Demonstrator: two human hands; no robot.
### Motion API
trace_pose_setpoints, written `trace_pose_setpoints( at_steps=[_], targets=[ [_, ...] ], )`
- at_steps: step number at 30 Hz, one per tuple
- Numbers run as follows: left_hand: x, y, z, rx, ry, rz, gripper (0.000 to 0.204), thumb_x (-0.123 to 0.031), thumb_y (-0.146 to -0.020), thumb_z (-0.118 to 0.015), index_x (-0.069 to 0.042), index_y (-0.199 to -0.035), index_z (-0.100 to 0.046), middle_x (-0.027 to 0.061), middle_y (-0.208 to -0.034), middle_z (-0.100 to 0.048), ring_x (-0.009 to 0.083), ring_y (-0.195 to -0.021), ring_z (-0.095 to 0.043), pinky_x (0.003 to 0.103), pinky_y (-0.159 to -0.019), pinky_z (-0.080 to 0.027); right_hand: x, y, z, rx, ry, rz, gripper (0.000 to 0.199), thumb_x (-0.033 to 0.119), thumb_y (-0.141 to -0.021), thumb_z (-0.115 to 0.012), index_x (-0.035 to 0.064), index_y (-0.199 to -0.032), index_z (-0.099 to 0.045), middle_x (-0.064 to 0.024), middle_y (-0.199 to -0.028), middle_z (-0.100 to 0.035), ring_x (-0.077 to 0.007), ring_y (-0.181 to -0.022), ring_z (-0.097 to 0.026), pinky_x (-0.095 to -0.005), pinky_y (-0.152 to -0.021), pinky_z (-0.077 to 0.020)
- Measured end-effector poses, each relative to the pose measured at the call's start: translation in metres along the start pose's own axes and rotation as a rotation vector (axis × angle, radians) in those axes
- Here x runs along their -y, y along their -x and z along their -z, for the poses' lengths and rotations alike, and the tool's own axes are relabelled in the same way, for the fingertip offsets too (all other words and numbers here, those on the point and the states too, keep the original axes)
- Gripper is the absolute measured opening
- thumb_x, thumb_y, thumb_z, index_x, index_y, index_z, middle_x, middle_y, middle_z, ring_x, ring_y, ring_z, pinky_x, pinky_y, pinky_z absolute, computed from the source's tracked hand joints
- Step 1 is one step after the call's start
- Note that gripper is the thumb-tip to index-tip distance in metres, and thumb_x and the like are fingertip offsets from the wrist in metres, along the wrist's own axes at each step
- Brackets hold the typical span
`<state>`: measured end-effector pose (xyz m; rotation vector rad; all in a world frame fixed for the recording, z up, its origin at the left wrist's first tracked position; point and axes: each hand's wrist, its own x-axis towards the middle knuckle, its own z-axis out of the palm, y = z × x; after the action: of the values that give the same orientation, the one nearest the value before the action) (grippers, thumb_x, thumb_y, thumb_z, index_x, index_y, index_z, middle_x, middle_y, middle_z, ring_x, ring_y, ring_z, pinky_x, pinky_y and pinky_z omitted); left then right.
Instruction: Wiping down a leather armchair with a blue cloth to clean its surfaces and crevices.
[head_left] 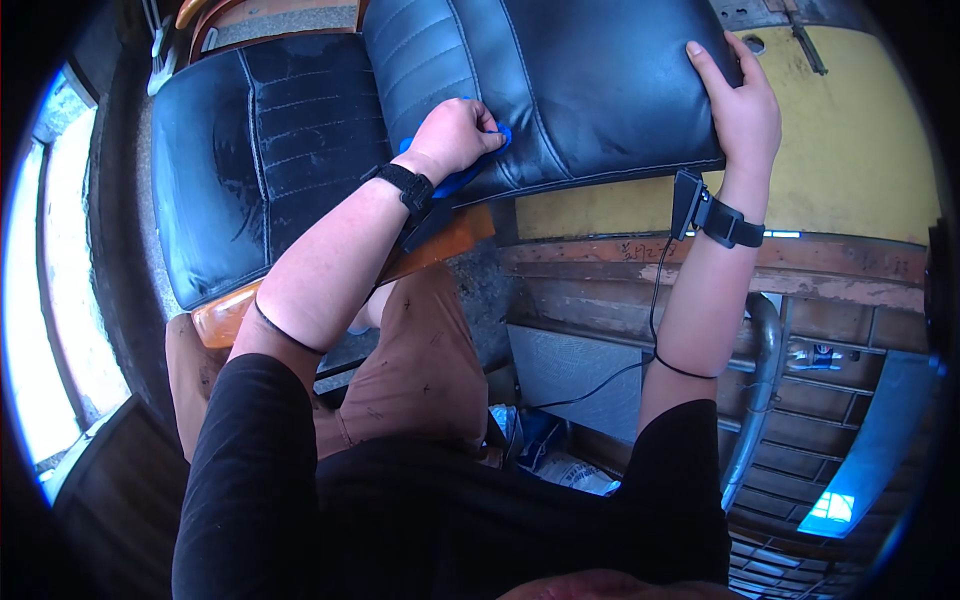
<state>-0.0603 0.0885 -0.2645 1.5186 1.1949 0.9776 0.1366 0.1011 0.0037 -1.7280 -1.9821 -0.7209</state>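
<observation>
My left hand (455,137) is closed around a bunched blue cloth (462,181) and presses it against the stitched front part of a black leather-look seat cushion (620,95). Only the cloth's edges show past my fingers and wrist. At the cushion's right end, my right hand (750,112) grips the rounded corner, thumb on the top face and fingers bent over the side. To the left, a second black padded section (200,165) with stitched lines and whitish smears adjoins the cushion, an orange-brown wooden rail (225,315) along its near edge.
Under the cushion's right side lies a yellow board (850,130) edged by a worn wooden beam (800,262). A bent metal pipe (765,340) and a metal rack (820,400) are at lower right. A cable (600,385) hangs from my right wrist strap. Crumpled packaging (565,470) lies below.
</observation>
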Motion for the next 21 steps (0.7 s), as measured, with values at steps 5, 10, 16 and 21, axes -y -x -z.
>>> trace_pose_setpoints(
  at_steps=[5, 10, 16, 21],
  targets=[
    [0.006, -0.002, 0.001, 0.054, 0.119, -0.017, 0.03, -0.03, -0.078, -0.083, -0.003, -0.084, -0.072, 0.0113, -0.079, -0.071, 0.0203, -0.074, -0.067, 0.033, -0.076, -0.054, 0.003, 0.002, 0.001, 0.008, 0.004, -0.02, 0.077, 0.07, -0.075, -0.067, 0.0191, -0.132, -0.063, -0.0149, -0.123, -0.068, -0.0314, -0.113, -0.065, -0.0393, -0.095, -0.0502],
    [-0.003, 0.003, 0.001, 0.025, 0.04, 0.009, 0.028, -0.028, -0.079, -0.083, -0.003, -0.083, -0.072, 0.0107, -0.078, -0.07, 0.0194, -0.073, -0.066, 0.032, -0.075, -0.053, -0.001, -0.001, -0.001, -0.001, -0.002, 0.016, 0.077, 0.07, -0.075, -0.067, 0.0185, -0.132, -0.063, -0.0148, -0.123, -0.068, -0.031, -0.113, -0.065, -0.039, -0.095, -0.0502],
    [0.004, -0.001, -0.001, -0.019, -0.003, -0.057, 0.026, -0.026, -0.081, -0.081, -0.003, -0.083, -0.071, 0.0112, -0.077, -0.069, 0.0201, -0.073, -0.066, 0.033, -0.075, -0.053, 0.0, 0.0, 0.0, 0.001, 0.005, 0.005, 0.077, 0.07, -0.075, -0.067, 0.0188, -0.132, -0.063, -0.0149, -0.123, -0.068, -0.031, -0.113, -0.065, -0.0392, -0.095, -0.0504],
    [0.001, -0.002, -0.003, 0.041, 0.1, -0.079, 0.023, -0.023, -0.081, -0.08, -0.003, -0.082, -0.071, 0.012, -0.076, -0.069, 0.0215, -0.073, -0.066, 0.033, -0.075, -0.053, -0.002, -0.001, 0.002, -0.005, 0.012, 0.004, 0.077, 0.07, -0.075, -0.067, 0.019, -0.132, -0.063, -0.0147, -0.122, -0.068, -0.0309, -0.112, -0.065, -0.0392, -0.094, -0.0505]
  ],
)
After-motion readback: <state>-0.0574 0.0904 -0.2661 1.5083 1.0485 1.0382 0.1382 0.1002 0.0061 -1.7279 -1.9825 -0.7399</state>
